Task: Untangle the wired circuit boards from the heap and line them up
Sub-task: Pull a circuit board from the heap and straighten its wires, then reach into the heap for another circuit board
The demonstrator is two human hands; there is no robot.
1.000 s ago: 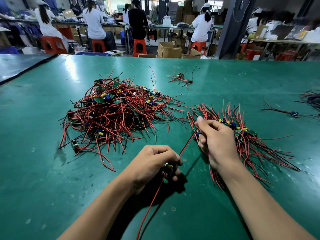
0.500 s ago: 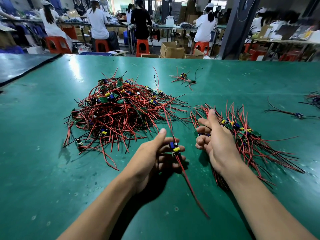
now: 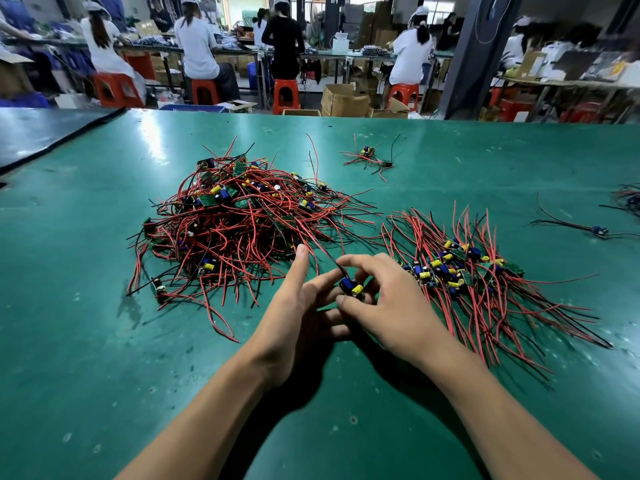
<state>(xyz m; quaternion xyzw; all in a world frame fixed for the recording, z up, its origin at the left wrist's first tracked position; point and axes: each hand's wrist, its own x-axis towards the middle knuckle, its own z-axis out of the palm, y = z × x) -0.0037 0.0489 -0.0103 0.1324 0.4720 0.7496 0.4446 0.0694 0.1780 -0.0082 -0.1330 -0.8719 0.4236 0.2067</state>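
Right hand [image 3: 391, 306] pinches one circuit board [image 3: 350, 286] just right of the heap [image 3: 235, 223]; left hand [image 3: 294, 317], fingers spread, supports it, apparently for transfer to the aligned row [image 3: 460, 271].

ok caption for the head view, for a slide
Right hand pinches a wired circuit board by the open left hand, between the tangled heap and the lined-up row

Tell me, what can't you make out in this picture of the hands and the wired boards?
All in the head view:
The held board: mostly covered by fingers of the right hand and left hand.
Boards deep in the heap: buried under red wires.
The bundle at the right: cut off by the frame edge.
Board markings: too small to read.
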